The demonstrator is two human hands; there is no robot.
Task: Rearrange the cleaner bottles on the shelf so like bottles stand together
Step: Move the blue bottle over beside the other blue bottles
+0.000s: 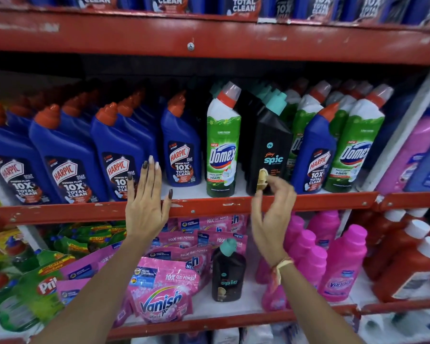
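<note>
On the middle red shelf (209, 207) stand several blue Harpic bottles (67, 155) at the left. To their right come one more Harpic bottle (180, 145), a green Domex bottle (224, 145) and a black Spic bottle (269, 147). A stray blue Harpic bottle (317, 150) stands among green Domex bottles (355, 147) further right. My left hand (147, 194) is flat and open at the shelf edge, in front of a Harpic bottle. My right hand (273, 207) is half curled, holding nothing, just below the black Spic bottle's base. Another black Spic bottle (227, 274) stands on the lower shelf.
The lower shelf holds pink Vanish pouches (164, 291), pink Vanish bottles (343, 264), red bottles with white caps (407, 259) and green refill packs (35, 281). More pink bottles (415, 155) stand at the far right. The upper shelf (209, 33) carries more Harpic bottles.
</note>
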